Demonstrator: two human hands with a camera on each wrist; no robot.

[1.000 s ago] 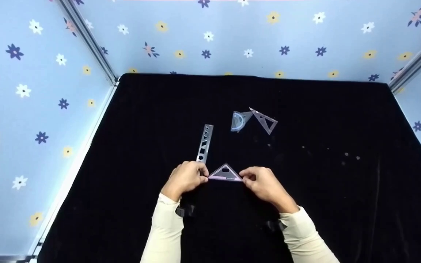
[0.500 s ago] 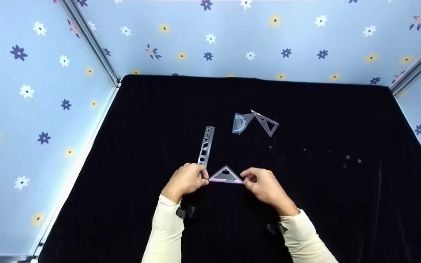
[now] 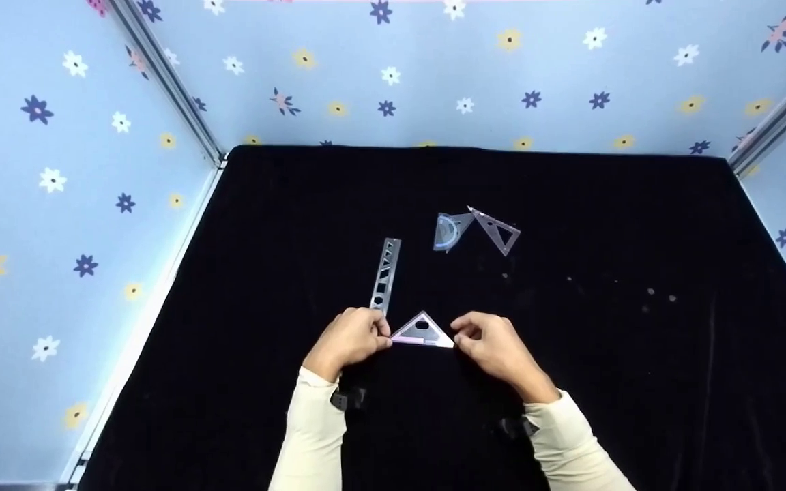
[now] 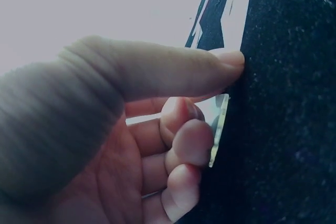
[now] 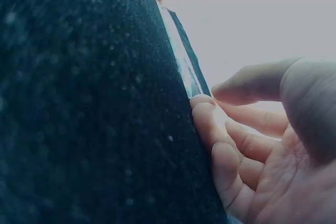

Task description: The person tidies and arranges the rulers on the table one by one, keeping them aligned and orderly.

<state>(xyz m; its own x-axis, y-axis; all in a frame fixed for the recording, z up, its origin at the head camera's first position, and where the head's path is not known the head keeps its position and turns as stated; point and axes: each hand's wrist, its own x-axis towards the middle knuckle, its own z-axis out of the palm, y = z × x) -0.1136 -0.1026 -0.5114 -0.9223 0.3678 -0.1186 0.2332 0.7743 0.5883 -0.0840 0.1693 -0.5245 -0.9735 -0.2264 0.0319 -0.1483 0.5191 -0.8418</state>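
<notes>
In the head view, my left hand [image 3: 348,341] pinches the left corner of a clear triangular set square [image 3: 406,339] with a pinkish base strip. A long clear ruler [image 3: 390,276] with cut-out shapes runs away from under the same hand, which hides its near end. At the set square's right corner is my right hand [image 3: 499,348]; in the right wrist view its thumb [image 5: 247,83] and forefinger meet at that corner. The left wrist view has the left thumb [image 4: 178,72] across the clear plastic, the other fingers curled beneath.
Farther back on the black cloth [image 3: 284,225] lie a blue-marked protractor [image 3: 442,233], overlapping another clear piece, and a second pinkish set square [image 3: 483,219]. Flower-patterned panels [image 3: 434,75] enclose the back and sides. Small pale specks dot the cloth at right.
The set square's right corner tilts slightly nearer to me and catches more light. Both hands stay almost in place, and the whole head view shifts a little.
</notes>
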